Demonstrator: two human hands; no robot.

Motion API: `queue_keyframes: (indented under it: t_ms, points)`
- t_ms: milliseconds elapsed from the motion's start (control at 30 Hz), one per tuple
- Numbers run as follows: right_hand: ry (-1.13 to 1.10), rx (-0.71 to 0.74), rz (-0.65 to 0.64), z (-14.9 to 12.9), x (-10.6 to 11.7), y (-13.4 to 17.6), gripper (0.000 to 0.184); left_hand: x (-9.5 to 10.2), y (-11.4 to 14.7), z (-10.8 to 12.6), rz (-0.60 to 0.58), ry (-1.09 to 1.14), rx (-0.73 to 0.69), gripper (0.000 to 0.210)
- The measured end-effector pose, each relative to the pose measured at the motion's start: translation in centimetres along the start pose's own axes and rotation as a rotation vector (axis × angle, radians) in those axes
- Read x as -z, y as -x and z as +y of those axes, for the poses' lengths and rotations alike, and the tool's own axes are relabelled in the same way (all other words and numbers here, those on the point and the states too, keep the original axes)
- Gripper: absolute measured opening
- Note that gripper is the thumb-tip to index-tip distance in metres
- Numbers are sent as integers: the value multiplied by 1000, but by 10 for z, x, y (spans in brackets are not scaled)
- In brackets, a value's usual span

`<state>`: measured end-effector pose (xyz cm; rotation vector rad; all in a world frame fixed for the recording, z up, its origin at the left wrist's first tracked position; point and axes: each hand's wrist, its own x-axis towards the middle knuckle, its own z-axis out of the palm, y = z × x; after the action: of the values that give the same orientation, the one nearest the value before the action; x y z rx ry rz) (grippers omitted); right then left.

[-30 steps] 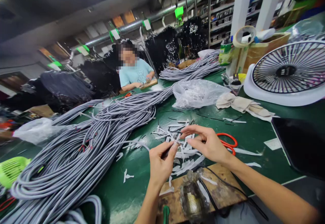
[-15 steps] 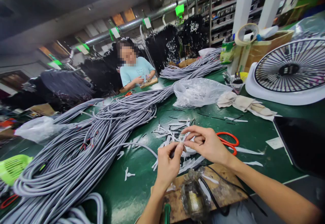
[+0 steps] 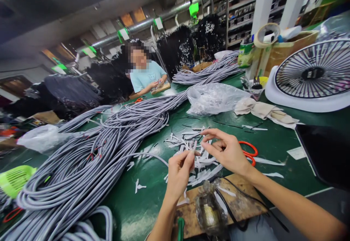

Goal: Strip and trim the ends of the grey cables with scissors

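A white fan [image 3: 312,73] stands near a cardboard box [image 3: 296,47]; a beige cloth [image 3: 261,109] lies nearby.

Shadow dulled the ceiling [image 3: 82,4] at upper left, while pale glare washed the worktop [image 3: 131,212] at lower centre. The fan [image 3: 314,74] looked stretched near the right edge (wide-angle distortion, apparently), and the upper right corner was dark and blurred.

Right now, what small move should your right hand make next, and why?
Probably bring the right hand a little left and pinch the pale tip. The left hand has its thumb and forefinger together, the gray cable runs into it, and that tip sticks up past its fingertips. The right hand hovers just beside it, seemingly empty.
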<state>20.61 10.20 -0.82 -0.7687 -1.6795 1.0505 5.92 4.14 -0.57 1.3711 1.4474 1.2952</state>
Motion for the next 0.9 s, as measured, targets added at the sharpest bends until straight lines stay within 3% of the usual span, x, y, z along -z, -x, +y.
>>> queue_keyframes:
  t_ms: [100,200,400,700,900]
  points:
    - [-32,-25,-104,-1,-2,1,34,-3,0,3,-124,-24,-27,37]
    - [-47,-56,-108,-1,-5,2,30,-4,0,2,-133,-25,-27,36]
    - [-44,-80,-24,-1,-6,3,28,-3,-1,-2,-43,-135,-79,29]
    - [-4,-1,-32,-3,-8,5,25,-6,-2,-10,82,-217,-167,18]
    - [-3,23,81,1,-6,3,31,-5,-3,-12,152,-291,-220,17]
